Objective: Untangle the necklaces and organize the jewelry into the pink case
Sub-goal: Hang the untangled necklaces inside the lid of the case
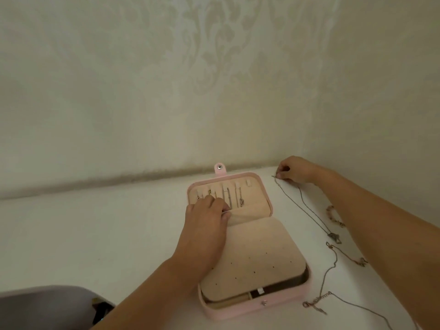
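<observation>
The pink case (259,308) lies open on the white table, its lid (265,186) flat toward the wall with several chains hung on hooks inside. A beige perforated panel (257,256) covers the base. My left hand (209,213) rests on the lid's pocket edge, fingertips pinching the elastic pocket rim. My right hand (294,170) pinches the clasp end of a thin silver necklace (307,208), which trails down the table to a star pendant (334,236).
More jewelry lies to the right of the case: a beaded bracelet (333,216), a chain with a small charm (350,256) and a long chain with a spring-like piece (321,298). A grey object (45,306) sits at bottom left. The wall (166,91) stands close behind.
</observation>
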{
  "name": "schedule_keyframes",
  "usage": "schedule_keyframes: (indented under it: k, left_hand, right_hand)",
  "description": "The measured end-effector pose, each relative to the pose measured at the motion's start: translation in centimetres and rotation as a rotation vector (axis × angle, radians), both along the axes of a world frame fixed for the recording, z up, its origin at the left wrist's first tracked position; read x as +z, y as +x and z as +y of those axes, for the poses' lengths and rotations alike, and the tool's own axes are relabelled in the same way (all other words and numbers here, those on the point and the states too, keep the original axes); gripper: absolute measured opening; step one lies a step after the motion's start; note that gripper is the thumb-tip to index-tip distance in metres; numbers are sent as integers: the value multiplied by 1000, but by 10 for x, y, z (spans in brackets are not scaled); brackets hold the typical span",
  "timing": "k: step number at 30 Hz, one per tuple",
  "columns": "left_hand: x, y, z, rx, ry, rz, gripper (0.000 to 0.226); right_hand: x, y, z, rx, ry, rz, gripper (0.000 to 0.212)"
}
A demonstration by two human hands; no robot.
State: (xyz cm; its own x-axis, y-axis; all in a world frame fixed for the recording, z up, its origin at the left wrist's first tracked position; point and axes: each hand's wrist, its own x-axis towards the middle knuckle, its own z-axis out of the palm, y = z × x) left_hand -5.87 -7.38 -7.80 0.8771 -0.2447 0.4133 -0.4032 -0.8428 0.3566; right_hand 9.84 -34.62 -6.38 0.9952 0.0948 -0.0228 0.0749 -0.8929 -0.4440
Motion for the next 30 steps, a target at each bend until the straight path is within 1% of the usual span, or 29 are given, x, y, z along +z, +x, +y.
schedule_keyframes:
  k: [1, 2, 5, 6, 7, 8, 9, 11, 13, 14, 17, 20, 22, 25, 30]
  left_hand:
    - [0, 0, 0, -3, -4, -4, 21]
    - [1, -1, 0, -7, -7, -10, 21]
    - [0, -1, 0, -20, -16, -25, 20]
    - [0, -1, 0, -24, -21, -23, 20]
    - [0, -2, 0, -27, -29, -18, 19]
    - [0, -2, 0, -32, -40, -11, 19]
    - [1, -2, -1, -39, -53, -7, 19]
    - [2, -4, -1, -57, -62, -12, 19]
    - [3, -5, 0, -70, -57, -25, 19]
    - [3, -6, 0, -74, -57, -31, 18]
    - [4, -6, 0, -75, -32, -34, 18]
    - [5, -5, -1, -73, -21, -25, 18]
    - [6, -6, -1, -65, -26, -8, 19]
    - [6, -7, -1, -54, -16, 11, 21]
    - [7, -9, 0, -57, -24, 4, 22]
  right_hand:
    - [0, -1, 1, -19, 11, -4, 9]
    - [1, -3, 2, -46, 109, 7, 11]
    - [15, -17, 7, -58, 704, 118, 21]
    - [24, -23, 9, -49, 837, 148, 22]
    - [35, -27, 10, -42, 898, 164, 22]
    - [47, -32, 13, -27, 890, 175, 21]
    - [61, -38, 17, -5, 826, 188, 20]
    - [91, -51, 24, 57, 636, 224, 14]
    - [121, -65, 32, 126, 482, 231, 18]
    - [134, -72, 37, 162, 447, 219, 20]
    - [170, -93, 51, 231, 472, 124, 28]
    - [200, -106, 61, 278, 510, 19, 17]
    - [217, -111, 66, 313, 489, -2, 11]
    - [233, -113, 73, 335, 442, -9, 12]
    - [244, -112, 89, 384, 445, -32, 14]
